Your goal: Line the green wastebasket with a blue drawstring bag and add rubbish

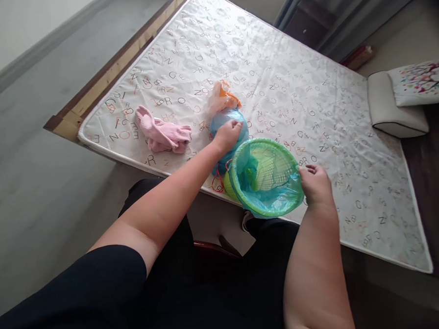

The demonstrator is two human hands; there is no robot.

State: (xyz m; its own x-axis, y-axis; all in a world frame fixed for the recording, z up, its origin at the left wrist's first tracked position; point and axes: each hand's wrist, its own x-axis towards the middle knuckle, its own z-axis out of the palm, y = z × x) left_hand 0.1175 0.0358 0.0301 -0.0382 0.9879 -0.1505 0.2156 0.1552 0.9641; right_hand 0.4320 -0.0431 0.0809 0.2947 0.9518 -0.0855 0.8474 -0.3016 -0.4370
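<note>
A green mesh wastebasket point(274, 167) is tilted at the mattress's near edge, its mouth facing me. A thin blue-green plastic bag point(280, 200) lines it and folds over the rim. My right hand point(315, 181) is closed at the right side of the rim, pinching the liner's edge. Beyond the basket's left side, my left hand point(230, 136) is closed against a puffed blue plastic bag point(226, 117); what its fingertips grip is partly hidden. Red string point(217, 181) hangs by the basket. Just behind the blue bag lies a crumpled orange and clear plastic bag point(223, 98).
A pink cloth point(164, 133) lies left of my left hand on the letter-printed mattress point(293, 97). A wooden bed frame point(101, 80) borders its left side. At the right are a beige bolster point(393, 104) and a tree-print pillow point(424, 82). Grey curtains point(344, 10) hang behind.
</note>
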